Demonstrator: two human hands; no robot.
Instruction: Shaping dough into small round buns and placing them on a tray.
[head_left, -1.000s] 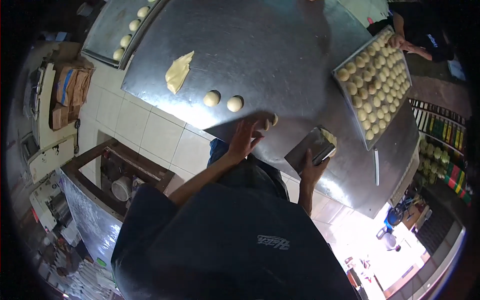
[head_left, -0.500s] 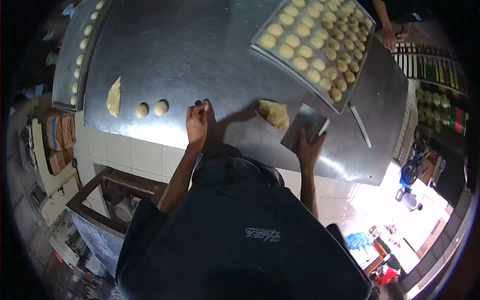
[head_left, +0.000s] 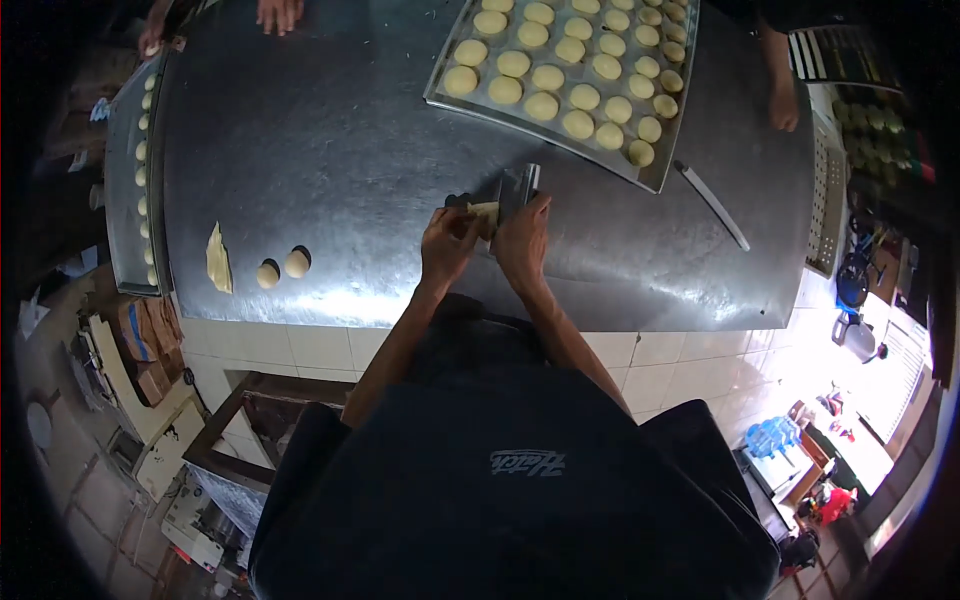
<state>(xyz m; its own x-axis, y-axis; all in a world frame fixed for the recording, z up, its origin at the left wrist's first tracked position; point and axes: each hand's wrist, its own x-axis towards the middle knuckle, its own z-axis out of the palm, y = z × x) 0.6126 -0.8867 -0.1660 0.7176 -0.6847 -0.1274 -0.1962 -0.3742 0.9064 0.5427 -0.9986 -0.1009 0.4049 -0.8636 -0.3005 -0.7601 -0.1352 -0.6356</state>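
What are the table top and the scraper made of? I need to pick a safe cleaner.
The table looks like brushed stainless steel: grey, with dull streaky reflections. The scraper in the right hand seems to be bare metal too, a thin grey shiny blade; its handle material cannot be told.

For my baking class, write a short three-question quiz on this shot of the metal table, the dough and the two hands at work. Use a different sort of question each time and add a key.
1. True or false: the right hand holds the metal scraper upright against the dough piece.
2. How many loose dough balls lie on the steel table beside the flat dough strip?
A. two
B. five
C. none
3. Fill the gap: the knife lies on the table to the ______ of the person's hands.

Key
1. True; the left hand steadies the dough from the other side.
2. A
3. right, just below the tray of dough rounds.
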